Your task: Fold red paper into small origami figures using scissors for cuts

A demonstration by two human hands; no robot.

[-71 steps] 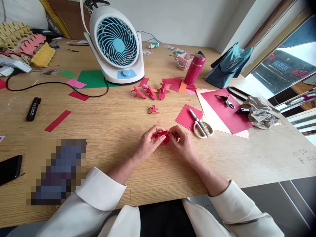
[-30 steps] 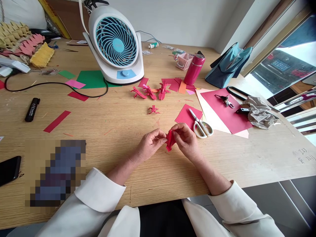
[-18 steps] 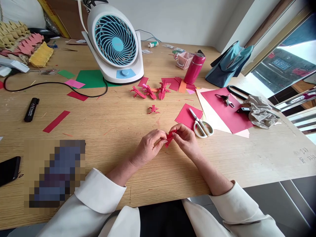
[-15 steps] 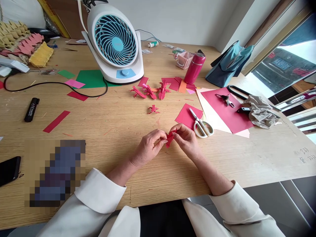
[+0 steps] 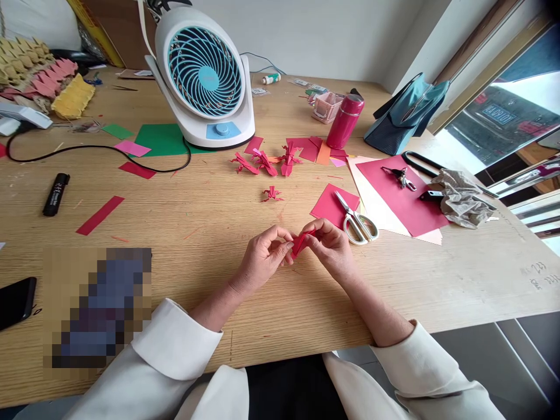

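Observation:
Between my fingertips is a small folded piece of red paper (image 5: 299,245), held just above the table. My left hand (image 5: 265,254) pinches its left side with thumb and forefinger. My right hand (image 5: 329,247) grips the upper right end, partly hiding it. Beyond the hands sits a small red folded-paper figure (image 5: 272,193), and behind it several more red paper figures (image 5: 265,161) stand in a row. A square of red paper (image 5: 333,204) lies by my right hand, with white-handled scissors (image 5: 359,225) resting partly on it.
A white and blue fan (image 5: 210,81) stands at the back. A pink bottle (image 5: 345,121) and a teal bag (image 5: 405,116) are at the back right. Red and cream sheets (image 5: 400,198) lie right, under keys. A black marker (image 5: 56,194) and a phone (image 5: 16,302) lie left.
My left hand's fingers have shifted slightly on the paper, with more fingers showing beneath it. The paper has tilted a little. My right hand stays nearly in place.

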